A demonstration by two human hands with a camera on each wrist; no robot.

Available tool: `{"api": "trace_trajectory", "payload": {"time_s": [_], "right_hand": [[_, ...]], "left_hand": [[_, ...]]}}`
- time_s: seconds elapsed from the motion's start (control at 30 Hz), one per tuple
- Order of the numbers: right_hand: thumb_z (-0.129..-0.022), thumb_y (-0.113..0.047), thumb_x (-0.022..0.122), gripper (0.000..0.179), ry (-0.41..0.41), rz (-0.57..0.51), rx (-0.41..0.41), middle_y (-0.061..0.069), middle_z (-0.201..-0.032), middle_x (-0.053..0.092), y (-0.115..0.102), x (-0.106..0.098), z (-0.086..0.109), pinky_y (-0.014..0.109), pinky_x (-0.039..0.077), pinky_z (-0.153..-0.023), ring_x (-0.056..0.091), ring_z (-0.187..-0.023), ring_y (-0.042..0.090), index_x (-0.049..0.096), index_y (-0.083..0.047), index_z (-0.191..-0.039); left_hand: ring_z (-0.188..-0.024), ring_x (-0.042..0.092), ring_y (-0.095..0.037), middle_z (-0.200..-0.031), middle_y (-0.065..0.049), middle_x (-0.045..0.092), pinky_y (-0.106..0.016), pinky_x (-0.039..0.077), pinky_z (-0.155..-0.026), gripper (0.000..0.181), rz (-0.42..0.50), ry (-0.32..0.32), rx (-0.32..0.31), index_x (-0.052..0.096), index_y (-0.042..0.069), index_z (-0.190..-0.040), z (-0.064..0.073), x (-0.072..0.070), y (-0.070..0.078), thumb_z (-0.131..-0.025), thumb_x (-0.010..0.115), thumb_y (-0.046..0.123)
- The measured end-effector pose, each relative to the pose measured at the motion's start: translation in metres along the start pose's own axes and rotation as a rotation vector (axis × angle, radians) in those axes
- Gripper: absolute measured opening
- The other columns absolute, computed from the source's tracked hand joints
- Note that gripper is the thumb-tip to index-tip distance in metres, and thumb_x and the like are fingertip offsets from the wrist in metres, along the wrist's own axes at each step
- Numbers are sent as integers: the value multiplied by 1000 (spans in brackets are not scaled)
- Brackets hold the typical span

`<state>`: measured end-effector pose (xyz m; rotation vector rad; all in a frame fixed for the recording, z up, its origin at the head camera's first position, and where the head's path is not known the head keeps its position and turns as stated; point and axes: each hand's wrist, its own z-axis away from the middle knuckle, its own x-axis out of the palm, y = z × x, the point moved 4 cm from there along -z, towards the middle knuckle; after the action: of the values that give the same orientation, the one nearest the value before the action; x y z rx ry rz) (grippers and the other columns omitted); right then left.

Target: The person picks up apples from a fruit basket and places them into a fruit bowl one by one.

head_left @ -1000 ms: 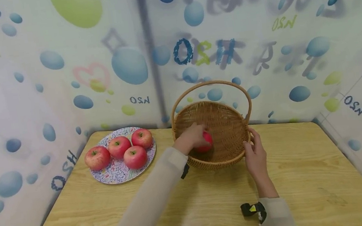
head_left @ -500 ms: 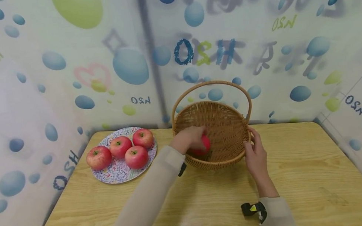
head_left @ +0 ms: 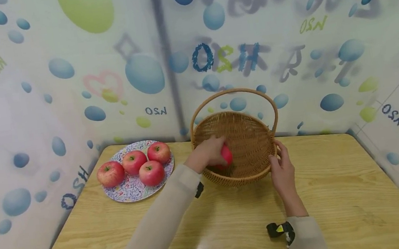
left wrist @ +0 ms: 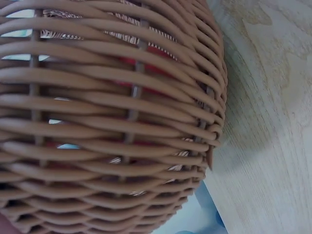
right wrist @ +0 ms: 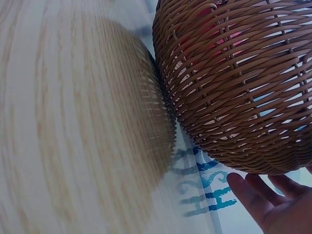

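A brown wicker basket [head_left: 248,147] with a tall arched handle stands at the back of the table, its hollow facing me. My left hand [head_left: 208,153] reaches over the left rim and grips a red apple [head_left: 226,154] low inside. The fingers partly cover that apple. In the left wrist view the basket's woven side [left wrist: 107,105] fills most of the picture, with red showing through the gaps. On the right, my right hand [head_left: 282,170] holds the basket's rim, thumb at the front; the right wrist view shows its fingers [right wrist: 248,195] against the weave.
Left of the basket, a round patterned plate [head_left: 133,193] bears several red apples [head_left: 151,173]. Wood-grained table [head_left: 240,226] extends in front of both. A printed white curtain [head_left: 130,38] with blue and green spots hangs close behind and along the sides.
My left hand shifts slightly left inside the basket, then a little back right, with the apple in its grip. The right hand and basket stay nearly still.
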<state>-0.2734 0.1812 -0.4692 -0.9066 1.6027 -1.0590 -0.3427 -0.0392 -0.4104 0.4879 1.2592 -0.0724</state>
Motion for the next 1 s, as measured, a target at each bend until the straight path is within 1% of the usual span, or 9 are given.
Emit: {"api": "trace_trajectory", "payload": {"time_s": [0.1, 0.17, 0.23, 0.33, 0.43, 0.63, 0.77, 0.9, 1.0], "right_hand": [[-107, -26, 37, 51, -1, 1, 3, 15, -156, 45, 0, 1, 0, 21, 49, -69, 63, -122, 35, 32, -31, -157], [-107, -26, 36, 51, 0, 3, 2, 15, -156, 45, 1, 1, 0, 19, 48, -68, 63, -121, 35, 32, -31, -157], [-107, -26, 36, 51, 3, 2, 1, 15, -156, 45, 2, 2, -1, 18, 48, -67, 63, -120, 35, 32, -31, -157], [-107, -26, 36, 51, 3, 4, 1, 16, -156, 45, 3, 3, -2, 17, 47, -67, 63, -117, 34, 31, -31, -158], [-107, -25, 36, 51, 6, -1, 12, 15, -157, 45, 4, 4, -2, 16, 46, -67, 63, -117, 34, 32, -32, -157], [-107, -25, 36, 52, -3, -2, 20, 16, -158, 43, 3, 5, -1, 12, 47, -70, 62, -124, 36, 31, -31, -158], [-107, -26, 36, 51, -4, 8, 19, 15, -159, 42, 3, 5, -1, 12, 47, -71, 61, -126, 36, 31, -31, -158], [-107, -26, 36, 51, 1, 16, 15, 15, -160, 41, 2, 5, 0, 15, 47, -69, 62, -123, 35, 31, -31, -157], [-107, -26, 37, 51, 5, 16, 12, 15, -160, 41, 1, 6, 0, 17, 47, -69, 62, -122, 34, 31, -31, -157]], "left_hand": [[-109, 64, -29, -137, -14, 50, -41, 57, -89, 73, 46, 36, 14, 45, 16, -146, 3, -1, -1, -84, 79, 33], [-106, 64, -30, -135, -14, 49, -42, 58, -87, 75, 92, 69, 28, 43, 15, -146, 5, -3, 0, -83, 80, 33], [-102, 65, -29, -133, -14, 49, -42, 58, -85, 73, 138, 110, 46, 44, 15, -143, 8, -5, 1, -82, 81, 33], [-97, 66, -26, -129, -12, 49, -39, 59, -82, 67, 197, 170, 76, 48, 17, -136, 14, -8, 4, -81, 82, 33], [-96, 66, -25, -129, -10, 50, -38, 60, -81, 64, 242, 219, 101, 49, 20, -133, 19, -11, 9, -80, 83, 33], [-101, 66, -26, -139, -10, 46, -41, 60, -85, 61, 300, 301, 134, 49, 23, -130, 29, -14, 14, -80, 83, 33], [-109, 65, -28, -142, -9, 45, -44, 59, -90, 62, 340, 356, 150, 50, 22, -131, 37, -14, 16, -80, 83, 33], [-117, 63, -30, -142, -8, 45, -47, 57, -95, 63, 403, 430, 169, 51, 20, -132, 48, -15, 15, -79, 85, 31], [-118, 62, -28, -141, -7, 45, -47, 57, -97, 64, 435, 497, 189, 52, 20, -132, 58, -15, 13, -78, 86, 29]]}}
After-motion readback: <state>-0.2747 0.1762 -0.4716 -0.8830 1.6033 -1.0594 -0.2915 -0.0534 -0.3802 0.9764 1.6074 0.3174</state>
